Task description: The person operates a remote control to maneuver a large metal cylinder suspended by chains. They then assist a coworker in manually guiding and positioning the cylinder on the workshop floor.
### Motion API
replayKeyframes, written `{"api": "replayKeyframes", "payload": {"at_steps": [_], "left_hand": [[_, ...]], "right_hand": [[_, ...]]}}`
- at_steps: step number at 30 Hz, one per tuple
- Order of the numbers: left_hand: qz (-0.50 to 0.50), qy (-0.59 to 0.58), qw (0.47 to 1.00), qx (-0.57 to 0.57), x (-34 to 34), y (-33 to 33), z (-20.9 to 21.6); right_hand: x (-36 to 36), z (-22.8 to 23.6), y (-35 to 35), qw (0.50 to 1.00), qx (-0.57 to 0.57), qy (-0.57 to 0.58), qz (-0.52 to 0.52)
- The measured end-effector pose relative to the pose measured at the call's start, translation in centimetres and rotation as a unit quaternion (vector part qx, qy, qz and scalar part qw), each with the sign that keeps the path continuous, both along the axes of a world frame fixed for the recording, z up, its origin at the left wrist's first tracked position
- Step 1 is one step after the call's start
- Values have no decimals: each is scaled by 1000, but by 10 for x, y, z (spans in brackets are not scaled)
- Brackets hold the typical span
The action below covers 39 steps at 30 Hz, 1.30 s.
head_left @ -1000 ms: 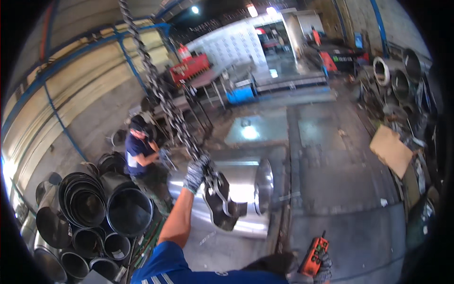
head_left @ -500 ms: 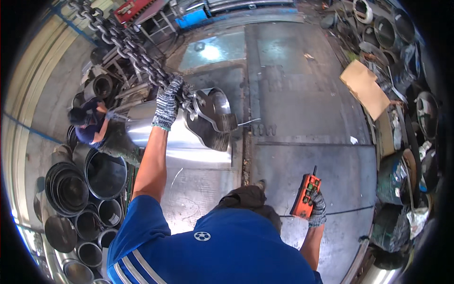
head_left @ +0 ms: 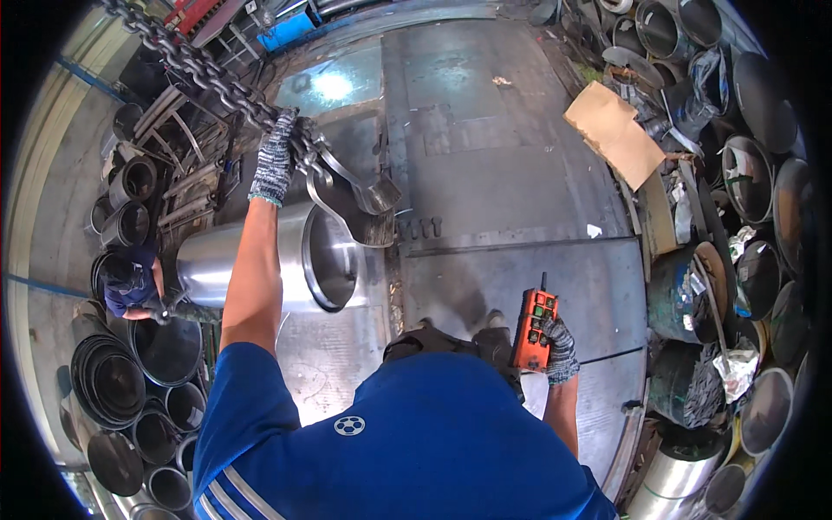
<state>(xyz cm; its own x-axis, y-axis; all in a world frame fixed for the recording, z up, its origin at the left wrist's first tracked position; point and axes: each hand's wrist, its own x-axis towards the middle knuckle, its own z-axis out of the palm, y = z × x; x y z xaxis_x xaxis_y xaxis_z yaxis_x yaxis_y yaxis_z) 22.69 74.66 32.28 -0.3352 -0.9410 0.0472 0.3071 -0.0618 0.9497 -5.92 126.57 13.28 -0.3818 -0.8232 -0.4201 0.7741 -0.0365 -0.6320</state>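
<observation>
My left hand (head_left: 274,165), in a grey knitted glove, is closed around the lower end of a heavy chain (head_left: 201,69) that comes down from the upper left. Wide curved metal hooks (head_left: 354,201) hang from the chain just beyond that hand. Below them a large shiny metal cylinder (head_left: 238,260) lies on its side, its open end toward the right. In my gloved right hand (head_left: 563,354) is an orange remote control (head_left: 535,331) with dark buttons and a short antenna. My fingers wrap its right side, the thumb near the buttons.
At the left a co-worker (head_left: 130,282) bends by the cylinder's far end. Several pipe sections (head_left: 108,381) are stacked at the lower left. Metal plates (head_left: 511,208) cover the floor. Along the right lie cardboard (head_left: 614,134), drums (head_left: 685,299) and more round pieces.
My left hand and the hooks have moved away from the cylinder, whose open end now shows more fully. The co-worker is bent lower. My view has shifted; the remote stays in my right hand.
</observation>
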Motion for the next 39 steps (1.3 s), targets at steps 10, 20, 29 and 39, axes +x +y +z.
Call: {"api": "replayKeyframes", "payload": {"at_steps": [10,20,29,39], "left_hand": [[28,-33,999,-11,-56,-76,-21],[-73,-26,996,-45,-112,-153,-38],[-132,-125,965,-190,-152,-197,-26],[-155,-152,963,-160,-192,-195,-13]], "right_hand": [[-114,30,-73,994,29,62,85],[-140,28,-219,994,26,69,81],[-157,70,-355,986,-48,120,103],[-217,68,-440,995,-66,67,24]]}}
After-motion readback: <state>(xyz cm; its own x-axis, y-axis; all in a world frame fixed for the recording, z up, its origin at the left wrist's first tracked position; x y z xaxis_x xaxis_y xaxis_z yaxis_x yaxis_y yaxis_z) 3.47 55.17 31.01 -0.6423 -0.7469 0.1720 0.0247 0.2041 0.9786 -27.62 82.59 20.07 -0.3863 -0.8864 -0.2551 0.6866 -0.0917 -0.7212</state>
